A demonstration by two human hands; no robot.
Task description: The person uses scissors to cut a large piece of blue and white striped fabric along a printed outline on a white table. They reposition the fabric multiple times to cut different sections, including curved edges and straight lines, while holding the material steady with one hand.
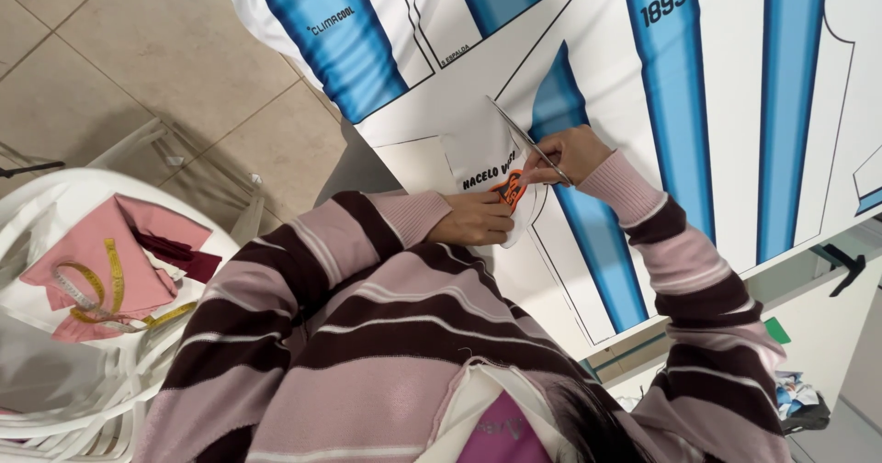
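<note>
A wide sheet of fabric (735,105), white with blue stripes and black cutting lines, is lying across a table (818,325) and filling most of the view. Its near edge is hanging off the table toward the person. Below it a tiled floor (138,50) is showing, and to one side a white plastic chair (55,197) is carrying a folded pink cloth (119,261) with a yellow tape measure (101,288) coiled on top.

The person, in a pink and dark striped sweater (386,334), is leaning over the sheet's near edge. The right hand (574,155) is closing its fingers through the handles of a pair of scissors (528,146), whose blades are pointing up and away across the white part of the sheet, apparently slightly parted. The left hand (478,220) is pinching the loose fabric edge just below the blades, fingers curled shut around it, close to a small orange patch (510,189).

The two hands are working almost touching, so a hurried snip could be nicking the left fingers. The fabric looks slippery and is hanging unsupported, so it may be sliding or bunching and pulling the cut off its black line. The view is tilted, and how far the blades are open is hard to tell.
</note>
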